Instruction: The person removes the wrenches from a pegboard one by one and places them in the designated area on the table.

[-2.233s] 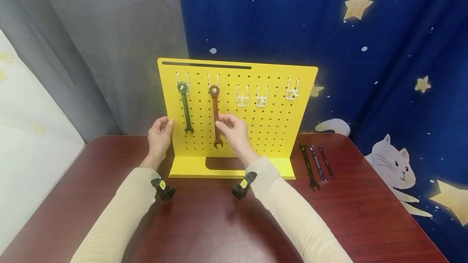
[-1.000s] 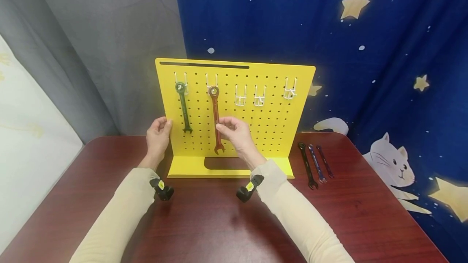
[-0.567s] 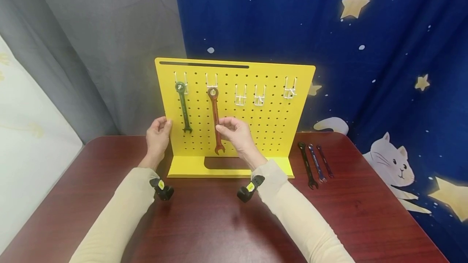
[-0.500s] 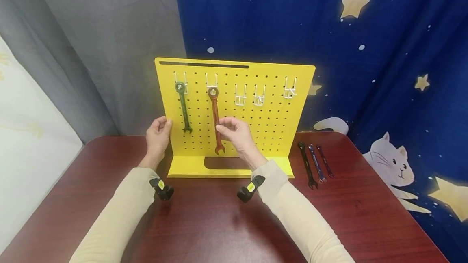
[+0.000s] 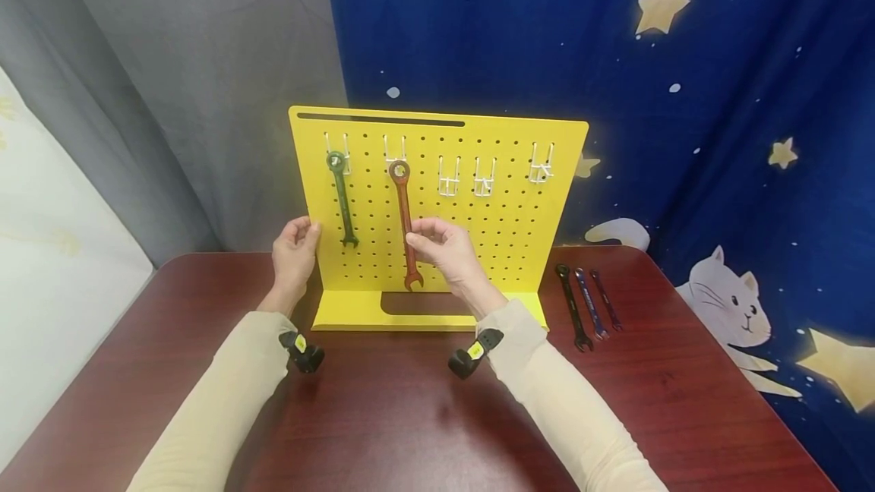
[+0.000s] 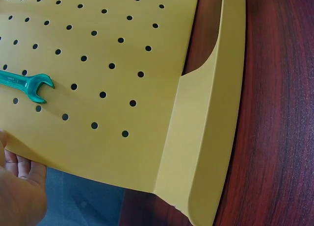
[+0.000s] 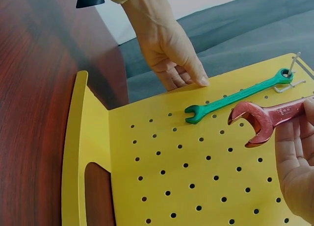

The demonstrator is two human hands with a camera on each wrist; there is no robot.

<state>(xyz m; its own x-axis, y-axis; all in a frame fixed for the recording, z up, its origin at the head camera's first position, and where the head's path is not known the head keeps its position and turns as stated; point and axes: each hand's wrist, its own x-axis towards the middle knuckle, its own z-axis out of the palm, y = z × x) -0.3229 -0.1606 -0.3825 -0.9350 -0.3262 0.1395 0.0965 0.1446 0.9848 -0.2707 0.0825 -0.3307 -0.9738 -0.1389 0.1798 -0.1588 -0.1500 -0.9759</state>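
Observation:
My right hand (image 5: 447,249) pinches a red combination wrench (image 5: 405,211) by its shank, thumb in front. The wrench stands nearly upright before a yellow pegboard (image 5: 506,234), open end down. Its ring overlaps the end of a white hook (image 5: 394,149); whether the hook passes through it I cannot tell. In the right wrist view the open end of the red wrench (image 7: 260,122) sits off the board. My left hand (image 5: 295,253) grips the board's left edge between thumb and fingers. A green wrench (image 5: 344,200) hangs by its ring from the leftmost hook (image 7: 290,64).
Three white hooks (image 5: 449,177) stand on the board's right half with nothing on them. On the dark red table (image 5: 383,416), right of the board, lie a black wrench (image 5: 573,306), a blue wrench (image 5: 591,302) and a small purplish wrench (image 5: 606,298). Curtains hang behind.
The red wrench has shifted slightly down and right against the board, its open end swinging rightward. My right hand moved slightly right with it. My left hand keeps its grip on the edge.

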